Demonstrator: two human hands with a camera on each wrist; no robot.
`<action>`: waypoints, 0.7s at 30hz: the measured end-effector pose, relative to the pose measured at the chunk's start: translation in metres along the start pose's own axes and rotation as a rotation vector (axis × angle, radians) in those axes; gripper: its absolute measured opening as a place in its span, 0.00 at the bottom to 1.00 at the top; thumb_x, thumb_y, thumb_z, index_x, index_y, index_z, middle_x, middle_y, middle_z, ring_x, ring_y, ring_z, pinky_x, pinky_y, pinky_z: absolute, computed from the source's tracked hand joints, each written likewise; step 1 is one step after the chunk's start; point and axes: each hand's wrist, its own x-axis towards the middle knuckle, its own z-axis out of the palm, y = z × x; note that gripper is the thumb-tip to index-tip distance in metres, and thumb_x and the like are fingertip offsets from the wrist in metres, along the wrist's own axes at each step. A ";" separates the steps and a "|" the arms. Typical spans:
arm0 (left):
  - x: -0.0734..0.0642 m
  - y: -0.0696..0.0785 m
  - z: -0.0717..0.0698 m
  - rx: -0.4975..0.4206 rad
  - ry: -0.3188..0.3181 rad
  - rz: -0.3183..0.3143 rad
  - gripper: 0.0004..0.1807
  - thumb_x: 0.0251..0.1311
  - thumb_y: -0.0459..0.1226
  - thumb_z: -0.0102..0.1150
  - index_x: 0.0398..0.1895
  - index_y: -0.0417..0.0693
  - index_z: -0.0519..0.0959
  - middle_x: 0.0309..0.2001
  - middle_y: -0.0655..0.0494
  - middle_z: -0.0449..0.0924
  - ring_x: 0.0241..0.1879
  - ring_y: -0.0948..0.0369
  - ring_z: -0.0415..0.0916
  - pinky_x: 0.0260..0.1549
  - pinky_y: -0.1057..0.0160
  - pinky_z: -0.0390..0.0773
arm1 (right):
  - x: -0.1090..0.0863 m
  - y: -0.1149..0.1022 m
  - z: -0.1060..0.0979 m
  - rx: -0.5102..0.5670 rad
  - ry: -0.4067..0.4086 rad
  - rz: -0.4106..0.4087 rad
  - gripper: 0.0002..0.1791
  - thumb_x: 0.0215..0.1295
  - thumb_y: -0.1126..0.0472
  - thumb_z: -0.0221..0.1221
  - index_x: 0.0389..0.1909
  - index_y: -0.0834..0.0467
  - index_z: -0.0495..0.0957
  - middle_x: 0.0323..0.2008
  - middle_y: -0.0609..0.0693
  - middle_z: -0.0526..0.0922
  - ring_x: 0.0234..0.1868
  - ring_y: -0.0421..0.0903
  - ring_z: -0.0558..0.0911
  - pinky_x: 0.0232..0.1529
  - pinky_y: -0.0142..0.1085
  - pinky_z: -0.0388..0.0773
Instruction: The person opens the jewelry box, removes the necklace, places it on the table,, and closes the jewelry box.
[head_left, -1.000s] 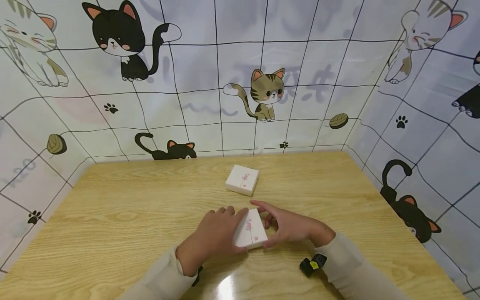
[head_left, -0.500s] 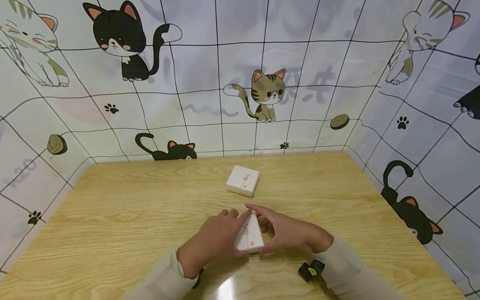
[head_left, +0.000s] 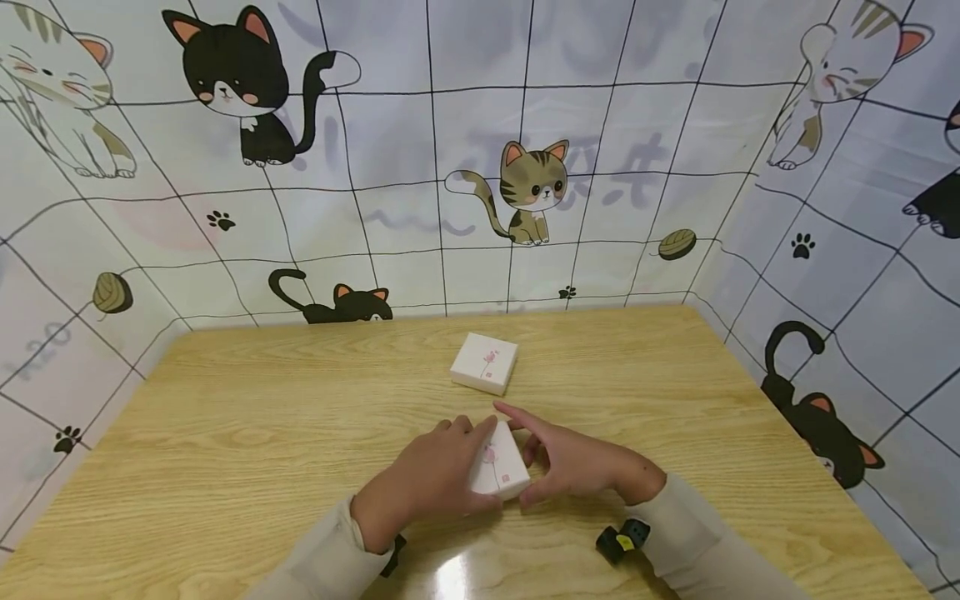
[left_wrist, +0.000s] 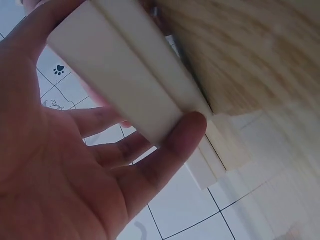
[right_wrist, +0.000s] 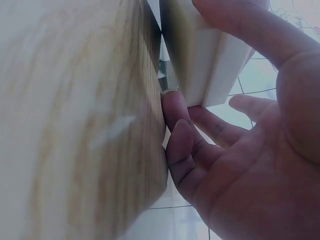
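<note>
A small white lidded box point(head_left: 498, 468) with a pink flower print lies between my hands at the front middle of the table. My left hand point(head_left: 438, 467) grips it from the left, index finger toward the far edge and thumb at the near edge. My right hand point(head_left: 577, 463) is around its right side, thumb at the near corner and curled fingers by the far one. In the left wrist view a seam runs along the box's side point(left_wrist: 117, 70). The right wrist view shows its underside slanting away from the table, with the right thumb point(right_wrist: 235, 17) against the box.
A second white box point(head_left: 484, 363) with the same flower print lies behind, a short way beyond the hands. The wooden table point(head_left: 285, 433) is backed by a cat-patterned cloth point(head_left: 405, 142) that also rises at both sides. Black wrist devices point(head_left: 622, 540) sit at the cuffs.
The held box has shifted slightly left, and its angle has changed a little. My right hand has moved slightly left with it. The far box stays where it was.
</note>
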 end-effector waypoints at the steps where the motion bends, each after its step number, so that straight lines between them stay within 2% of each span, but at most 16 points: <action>1: 0.000 0.000 0.000 -0.015 -0.005 -0.003 0.52 0.49 0.63 0.69 0.74 0.49 0.62 0.52 0.49 0.77 0.41 0.59 0.73 0.31 0.64 0.74 | 0.000 0.000 0.000 -0.007 0.002 -0.004 0.64 0.52 0.58 0.75 0.79 0.33 0.40 0.53 0.54 0.75 0.46 0.48 0.77 0.47 0.35 0.74; 2: 0.000 0.000 -0.001 -0.024 -0.007 -0.006 0.52 0.50 0.63 0.69 0.74 0.49 0.62 0.52 0.49 0.77 0.40 0.60 0.73 0.31 0.64 0.74 | 0.000 0.001 0.000 -0.014 0.003 -0.005 0.64 0.52 0.58 0.75 0.79 0.33 0.40 0.50 0.54 0.76 0.46 0.48 0.77 0.47 0.35 0.74; 11: 0.001 0.000 -0.001 -0.058 -0.040 -0.016 0.55 0.52 0.66 0.66 0.76 0.47 0.59 0.53 0.46 0.76 0.39 0.61 0.72 0.32 0.64 0.74 | 0.002 0.004 -0.001 -0.006 0.031 -0.025 0.65 0.52 0.55 0.75 0.81 0.41 0.37 0.67 0.56 0.66 0.43 0.47 0.78 0.45 0.35 0.75; 18: 0.000 -0.003 0.000 -0.068 -0.062 -0.001 0.56 0.51 0.65 0.67 0.78 0.51 0.55 0.57 0.47 0.75 0.40 0.62 0.72 0.33 0.65 0.74 | 0.004 0.006 0.001 0.040 0.026 -0.050 0.65 0.52 0.58 0.75 0.81 0.44 0.38 0.70 0.58 0.63 0.43 0.48 0.80 0.41 0.34 0.77; 21: -0.001 -0.004 -0.001 -0.079 -0.073 0.006 0.57 0.50 0.64 0.69 0.78 0.51 0.54 0.55 0.48 0.75 0.40 0.62 0.72 0.33 0.66 0.73 | 0.004 0.008 0.002 0.059 0.028 -0.054 0.66 0.52 0.59 0.76 0.81 0.45 0.38 0.70 0.59 0.62 0.42 0.48 0.80 0.41 0.33 0.77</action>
